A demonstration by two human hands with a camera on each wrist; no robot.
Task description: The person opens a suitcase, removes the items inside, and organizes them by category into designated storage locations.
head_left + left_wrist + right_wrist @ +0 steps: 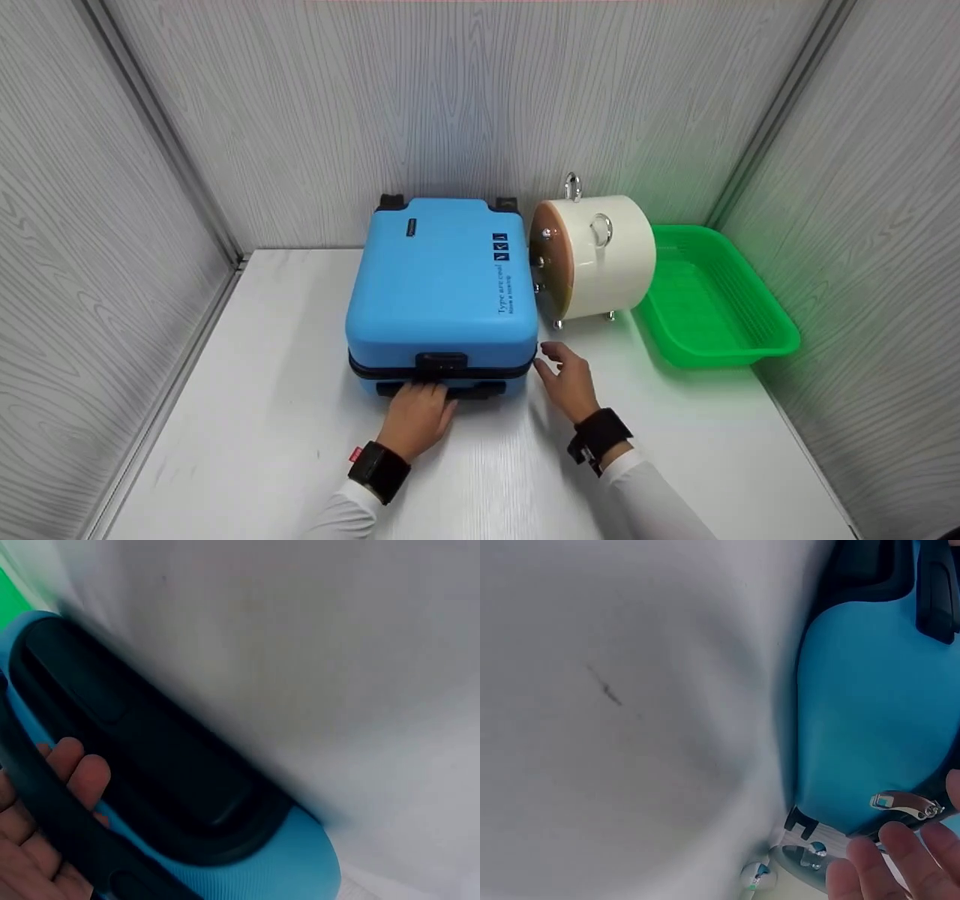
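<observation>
Your left hand (416, 416) curls its fingers (71, 772) round the black handle (439, 389) on the near side of the flat-lying, bright blue hard-shell suitcase (442, 289). Your right hand (568, 379) hovers with relaxed, spread fingers, holding nothing, just beside the suitcase's corner at 4 o'clock. The suitcase sits mid-worktop (247, 420). At its 3 o'clock stand a cream cylindrical pot (600, 255) and a green plastic tray (712, 300).

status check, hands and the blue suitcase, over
Left hand curled round the black handle of the blue suitcase. Right hand open by its right corner. Suitcase flat, shut. Cream pot close beside it.
</observation>
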